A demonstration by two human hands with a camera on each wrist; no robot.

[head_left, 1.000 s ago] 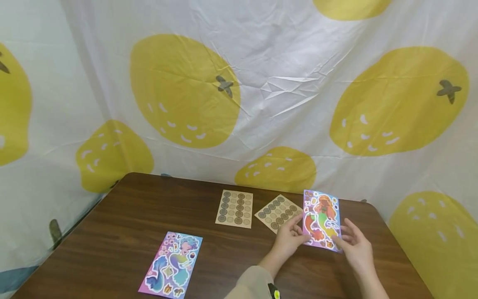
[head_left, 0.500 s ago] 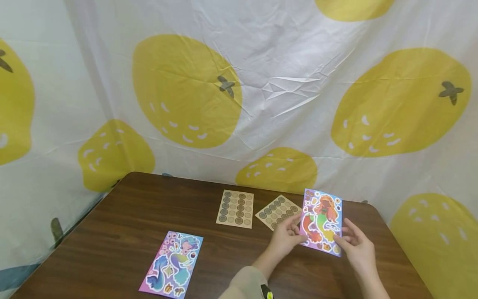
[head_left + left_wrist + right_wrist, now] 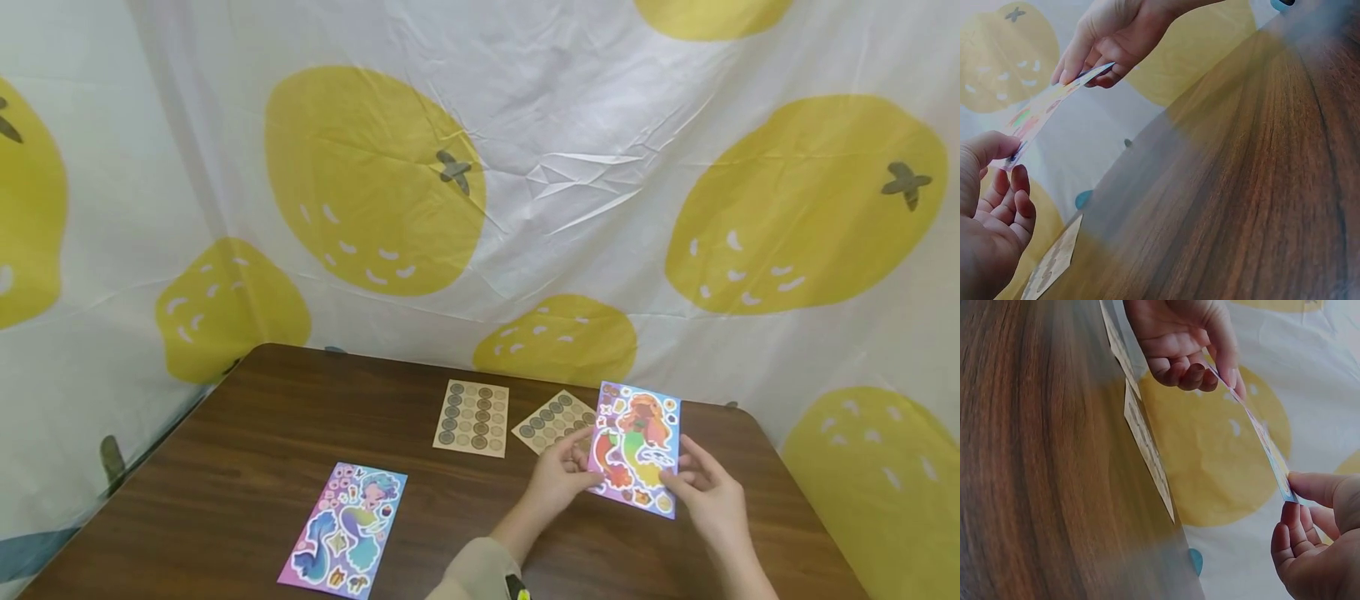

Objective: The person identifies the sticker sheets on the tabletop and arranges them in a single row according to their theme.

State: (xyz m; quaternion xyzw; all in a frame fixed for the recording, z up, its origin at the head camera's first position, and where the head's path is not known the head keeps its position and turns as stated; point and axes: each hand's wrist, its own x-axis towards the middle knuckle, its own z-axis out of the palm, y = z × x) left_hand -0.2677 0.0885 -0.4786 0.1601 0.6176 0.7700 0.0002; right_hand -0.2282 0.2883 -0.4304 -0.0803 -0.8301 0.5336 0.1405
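Purple and blue, a sticker sheet [image 3: 636, 448] is pinched by the fingers of the left hand [image 3: 553, 483] and right hand [image 3: 711, 498], a tan card [image 3: 557, 420] lying beyond the left fingers.

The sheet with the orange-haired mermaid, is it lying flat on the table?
No, the left hand and right hand hold the sheet up off the table.

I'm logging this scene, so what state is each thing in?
Orange-haired mermaid sheet: held off the table, tilted
Left hand: pinching that sheet's left side
Right hand: pinching its right side
Blue-haired mermaid sheet: lying flat, untouched
Left tan sheet: lying flat
Right tan sheet: lying flat, angled, partly hidden
Lemon-print cloth: hanging, creased
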